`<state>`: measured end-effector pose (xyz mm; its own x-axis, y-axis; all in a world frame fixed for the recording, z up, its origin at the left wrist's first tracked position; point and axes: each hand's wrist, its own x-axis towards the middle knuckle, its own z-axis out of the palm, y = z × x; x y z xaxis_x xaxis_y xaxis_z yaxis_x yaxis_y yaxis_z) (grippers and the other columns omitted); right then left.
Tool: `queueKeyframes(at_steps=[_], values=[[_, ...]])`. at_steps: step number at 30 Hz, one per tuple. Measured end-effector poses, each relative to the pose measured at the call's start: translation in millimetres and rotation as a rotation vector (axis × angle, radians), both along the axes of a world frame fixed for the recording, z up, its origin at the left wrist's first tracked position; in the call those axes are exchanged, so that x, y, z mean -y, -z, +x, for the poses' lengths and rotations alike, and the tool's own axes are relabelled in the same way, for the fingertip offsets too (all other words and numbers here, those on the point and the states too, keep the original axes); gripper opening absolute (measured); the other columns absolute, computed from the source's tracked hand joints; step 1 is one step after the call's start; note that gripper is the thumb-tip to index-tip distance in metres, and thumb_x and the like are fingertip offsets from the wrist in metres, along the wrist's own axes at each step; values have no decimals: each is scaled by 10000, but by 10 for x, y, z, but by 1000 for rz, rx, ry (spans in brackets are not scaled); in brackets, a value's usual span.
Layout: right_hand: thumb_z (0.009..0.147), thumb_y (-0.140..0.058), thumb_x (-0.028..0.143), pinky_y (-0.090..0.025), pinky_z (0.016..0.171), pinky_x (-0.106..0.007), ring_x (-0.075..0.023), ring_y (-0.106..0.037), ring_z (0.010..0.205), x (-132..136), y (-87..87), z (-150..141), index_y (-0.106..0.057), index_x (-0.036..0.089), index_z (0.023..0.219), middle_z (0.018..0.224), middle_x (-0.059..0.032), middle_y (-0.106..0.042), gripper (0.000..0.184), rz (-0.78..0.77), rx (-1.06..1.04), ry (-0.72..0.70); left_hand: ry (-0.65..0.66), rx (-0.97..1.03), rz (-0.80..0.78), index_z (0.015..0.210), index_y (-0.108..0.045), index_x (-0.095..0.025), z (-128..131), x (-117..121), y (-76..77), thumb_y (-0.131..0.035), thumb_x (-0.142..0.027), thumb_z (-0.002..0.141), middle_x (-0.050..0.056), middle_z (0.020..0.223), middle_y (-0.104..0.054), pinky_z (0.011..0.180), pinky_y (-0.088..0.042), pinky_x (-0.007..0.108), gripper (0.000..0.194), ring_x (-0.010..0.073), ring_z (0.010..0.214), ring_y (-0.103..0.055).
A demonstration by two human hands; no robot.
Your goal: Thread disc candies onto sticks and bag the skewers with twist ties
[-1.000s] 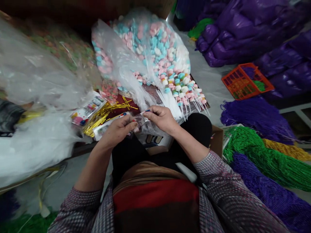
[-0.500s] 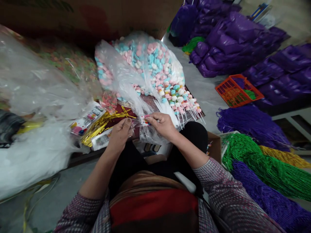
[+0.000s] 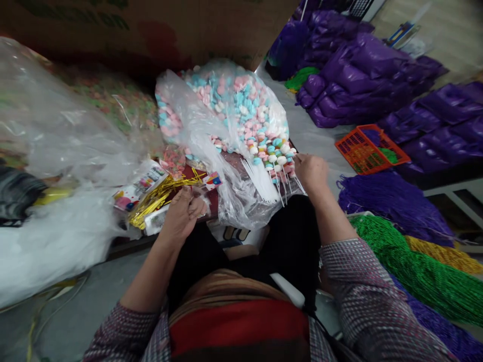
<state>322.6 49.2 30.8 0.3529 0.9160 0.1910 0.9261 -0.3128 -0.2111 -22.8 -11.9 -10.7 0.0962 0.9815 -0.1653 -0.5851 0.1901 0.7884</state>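
Observation:
My left hand [image 3: 184,208] is closed on a small clear plastic bag, and a colourful printed piece [image 3: 212,181] sticks out at the bag's far end. At the right edge of a heap of candy skewers [image 3: 277,156], my right hand [image 3: 314,173] has its fingers curled together. What they pinch is hidden. Pink, blue and white sweets are threaded on the white sticks of these skewers. Bare white sticks [image 3: 260,183] lie just left of the heap, on clear film. Gold twist ties [image 3: 153,198] are spread beside my left hand.
A large clear bag of pink, blue and white sweets [image 3: 222,93] stands behind the skewers. More bagged sweets [image 3: 109,108] fill the left, before a cardboard box [image 3: 211,35]. To the right are an orange basket [image 3: 372,149], purple bags [image 3: 362,75] and green bead strands [image 3: 411,266].
My right hand has left the small bag and moved right to the skewer heap. My left hand still holds the bag, shifted slightly towards me.

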Motion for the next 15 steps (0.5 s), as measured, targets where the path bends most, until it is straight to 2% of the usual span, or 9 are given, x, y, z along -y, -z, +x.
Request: queueKeyframes(at_steps=[3,8,11,15], values=[[942,-551,272,-456,714,-357,-235,-657,792,-27,125,76,-753,192,838,781,-107,-728,241,119,-164,2,26,32,6,714,-607,-185,-24,4,-5,-910,-655,656,-148,397,-302,449,-413,207,562,21,322,-222],[785,-694,445,-485,665,-332,-160,-562,615,74,217,91,-727,220,781,619,8,-620,227,422,-757,-65,50,44,7,673,-620,-181,-58,8,28,-925,-627,655,-138,385,-317,446,-421,209,540,22,316,-241],[755,-752,466,-513,728,-350,-136,-553,607,271,157,-34,-716,238,703,624,20,-621,237,450,-893,-183,50,49,10,631,-593,-187,-55,-2,43,-941,-616,632,-134,376,-328,442,-425,212,552,23,310,-243],[773,-785,440,-547,790,-394,-163,-617,658,547,37,-200,-750,265,708,651,8,-669,191,425,-934,-312,70,22,51,579,-534,-193,-46,-10,38,-927,-649,627,-128,356,-306,432,-416,218,603,31,299,-236]])
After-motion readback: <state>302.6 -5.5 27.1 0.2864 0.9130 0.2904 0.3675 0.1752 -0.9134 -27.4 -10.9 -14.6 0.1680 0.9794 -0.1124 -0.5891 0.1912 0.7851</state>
